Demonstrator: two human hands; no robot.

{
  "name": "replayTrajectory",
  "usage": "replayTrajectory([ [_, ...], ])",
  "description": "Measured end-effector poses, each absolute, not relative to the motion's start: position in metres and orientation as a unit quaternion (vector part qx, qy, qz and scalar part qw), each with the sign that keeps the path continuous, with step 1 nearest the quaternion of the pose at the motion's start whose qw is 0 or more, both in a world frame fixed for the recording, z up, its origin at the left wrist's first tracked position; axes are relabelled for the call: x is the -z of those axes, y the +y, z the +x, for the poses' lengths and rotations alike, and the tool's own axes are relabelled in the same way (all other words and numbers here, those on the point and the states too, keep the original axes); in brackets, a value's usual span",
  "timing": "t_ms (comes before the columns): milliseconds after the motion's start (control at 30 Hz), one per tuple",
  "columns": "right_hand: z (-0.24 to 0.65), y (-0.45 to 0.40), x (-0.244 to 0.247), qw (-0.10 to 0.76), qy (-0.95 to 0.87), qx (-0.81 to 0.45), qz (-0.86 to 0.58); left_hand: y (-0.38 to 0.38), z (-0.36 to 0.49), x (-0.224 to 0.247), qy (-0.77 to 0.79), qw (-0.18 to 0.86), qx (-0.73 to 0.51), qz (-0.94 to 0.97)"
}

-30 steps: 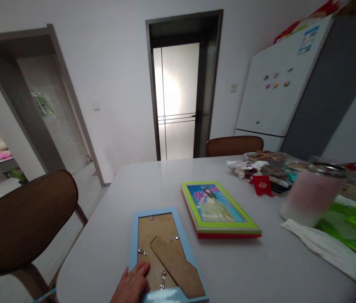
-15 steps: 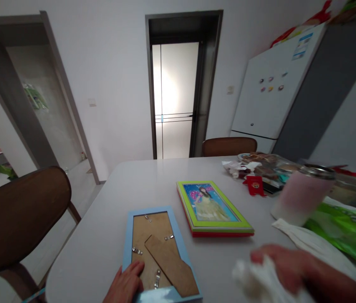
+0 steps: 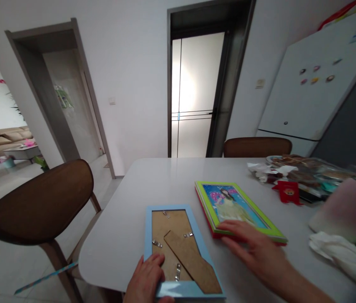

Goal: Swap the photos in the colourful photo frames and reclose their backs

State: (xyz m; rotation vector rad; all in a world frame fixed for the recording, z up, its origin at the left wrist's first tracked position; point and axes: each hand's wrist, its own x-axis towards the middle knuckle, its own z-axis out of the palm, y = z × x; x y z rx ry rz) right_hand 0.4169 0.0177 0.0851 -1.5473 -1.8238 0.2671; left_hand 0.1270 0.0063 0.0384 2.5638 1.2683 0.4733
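Observation:
A light-blue picture frame lies face down on the table, its brown backing, metal clips and stand leg showing. My left hand grips its near left corner, fingers over the backing and thumb by the near edge. To the right is a stack of picture frames with a green frame on top, holding a picture of a figure in a pale dress. My right hand is at the stack's near edge, fingers stretched and apart. Its fingertips overlap the green border; whether they press on it I cannot tell.
A crumpled white tissue lies at right beside a blurred pink tumbler. Behind them are a red packet and plastic-wrapped items. Brown chairs stand at left and across the table.
My right hand has let go of the white tissue, now lying at right, and moved left to the frame stack. My left hand stays on the blue frame. The view has turned left.

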Motion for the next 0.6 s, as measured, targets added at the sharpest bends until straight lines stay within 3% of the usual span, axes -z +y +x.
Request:
replayTrajectory([
  [100, 0.321, 0.033, -0.086, 0.277, -0.780, -0.175, -0.533, 0.003, 0.129, -0.039, 0.437, 0.126, -0.164, 0.875],
  [233, 0.268, 0.052, -0.071, 0.213, -0.816, -0.147, -0.518, 0.000, 0.131, -0.040, 0.441, 0.129, -0.163, 0.873],
  [600, 0.261, 0.056, -0.060, 0.203, -0.818, -0.125, -0.523, 0.004, 0.127, -0.029, 0.433, 0.163, -0.207, 0.862],
])
